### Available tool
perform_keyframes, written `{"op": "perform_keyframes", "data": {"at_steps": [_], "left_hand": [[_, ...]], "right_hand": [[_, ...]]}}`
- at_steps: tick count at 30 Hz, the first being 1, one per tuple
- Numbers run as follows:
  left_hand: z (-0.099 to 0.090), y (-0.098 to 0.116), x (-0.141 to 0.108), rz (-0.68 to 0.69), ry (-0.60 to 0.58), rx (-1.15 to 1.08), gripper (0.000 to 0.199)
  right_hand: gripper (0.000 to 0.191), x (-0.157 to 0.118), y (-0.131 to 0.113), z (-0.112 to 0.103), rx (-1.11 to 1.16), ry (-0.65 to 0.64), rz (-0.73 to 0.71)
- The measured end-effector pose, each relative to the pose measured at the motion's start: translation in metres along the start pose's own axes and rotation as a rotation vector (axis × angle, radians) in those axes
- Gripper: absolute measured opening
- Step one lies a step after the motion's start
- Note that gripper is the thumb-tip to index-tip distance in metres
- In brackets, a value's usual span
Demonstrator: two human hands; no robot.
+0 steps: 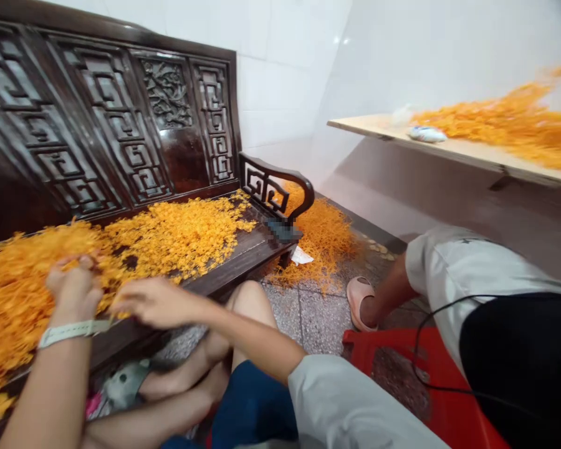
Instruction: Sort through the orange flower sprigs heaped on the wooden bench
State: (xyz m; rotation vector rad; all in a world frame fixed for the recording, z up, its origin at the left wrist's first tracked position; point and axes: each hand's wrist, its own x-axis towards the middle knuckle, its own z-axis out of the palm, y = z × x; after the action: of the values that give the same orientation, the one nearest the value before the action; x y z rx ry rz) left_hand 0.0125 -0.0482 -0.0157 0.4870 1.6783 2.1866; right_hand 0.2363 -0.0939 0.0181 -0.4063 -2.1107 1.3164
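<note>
Under both hands a dark carved wooden counter (243, 252) carries a loose spread of orange strands (168, 234). The layer is thick beneath and to the left of the hands and thins away to their right, where patches of bare dark wood show through. The left hand (75, 290) and right hand (156, 302) rest in the strands at the near edge. Past the counter's armrest (280, 187), well to the right of the hands, another heap (325, 240) lies on the tiled floor (308, 318), with a white scrap (302, 255) beside it. Far right, a pale shelf (449, 149) bears more strands (514, 121) and a small white packet (427, 133).
</note>
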Motion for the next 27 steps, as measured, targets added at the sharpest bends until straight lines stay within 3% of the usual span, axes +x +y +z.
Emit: {"op": "perform_keyframes", "data": {"at_steps": [1,2,5,7,9,12,15,20,24,27], "left_hand": [[0.001,-0.001,-0.001,-0.081,0.106,-0.051,0.041],[0.002,0.0,-0.004,-0.105,0.135,-0.075,0.04],[0.006,0.003,-0.016,-0.157,-0.074,-0.181,0.034],[0.008,0.005,-0.023,-0.173,-0.156,-0.194,0.034],[0.009,0.006,-0.028,-0.187,-0.196,-0.191,0.035],[0.013,0.005,-0.036,-0.202,-0.272,-0.212,0.033],[0.018,0.002,-0.045,-0.214,-0.356,-0.222,0.034],[0.024,0.0,-0.059,-0.228,-0.437,-0.2,0.041],[0.024,0.001,-0.063,-0.199,-0.463,-0.188,0.06],[0.027,0.001,-0.062,-0.187,-0.333,-0.18,0.061]], "right_hand": [[0.006,0.006,0.009,-0.013,0.174,0.084,0.008],[0.012,0.012,0.019,-0.025,0.314,0.268,0.07],[0.071,0.025,0.054,-0.051,0.434,0.545,0.331],[0.087,0.027,0.072,-0.059,0.355,0.603,0.456],[0.072,0.025,0.084,-0.059,0.268,0.593,0.475],[0.043,0.022,0.087,-0.052,0.157,0.501,0.361],[0.041,0.025,0.08,-0.043,0.05,0.385,0.235],[0.033,0.037,0.072,-0.039,-0.072,0.284,0.147],[0.025,0.045,0.087,-0.036,-0.004,0.353,0.118],[0.019,0.041,0.09,-0.028,0.081,0.541,0.183]]}}
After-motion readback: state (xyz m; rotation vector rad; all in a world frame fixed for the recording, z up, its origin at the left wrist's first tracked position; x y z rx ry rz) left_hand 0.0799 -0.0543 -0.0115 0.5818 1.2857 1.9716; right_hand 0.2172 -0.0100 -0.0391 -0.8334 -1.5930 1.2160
